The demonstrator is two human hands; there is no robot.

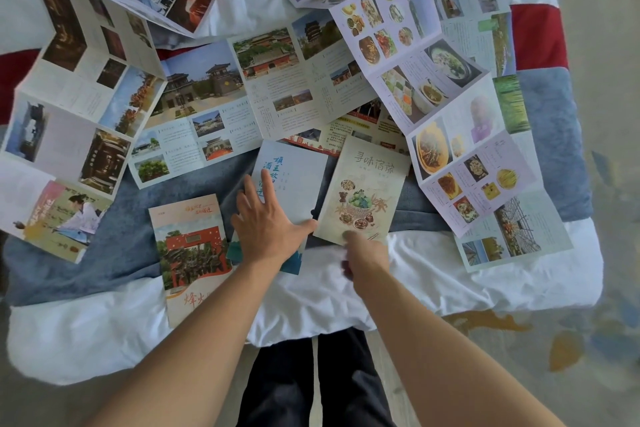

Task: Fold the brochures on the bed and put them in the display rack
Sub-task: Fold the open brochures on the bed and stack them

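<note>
Altogether three folded brochures lie near the foot of the bed (104,333), with at least six unfolded ones fanned out behind them; the overlaps keep an exact count out of reach. At far left a long unfolded brochure (69,114) zigzags down over the blue blanket (114,253), its lowest panel near the bed's left edge. Just right of it lies the first folded brochure (190,253), red gate on its cover, its near end on the white sheet close to the bed's front edge. The left hand (265,222) rests flat, fingers spread, on the second folded brochure (294,180), pale with blue writing. Behind it a wide unfolded brochure of buildings (242,94) spans the middle. The right hand (363,258) pinches the near corner of the third folded brochure (367,191), the one with a food drawing, thumb on top. Further right, a food-photo brochure (450,121) runs diagonally toward the bed's right corner. Bare white sheet shows along the front edge, between the arms and at either side.
</note>
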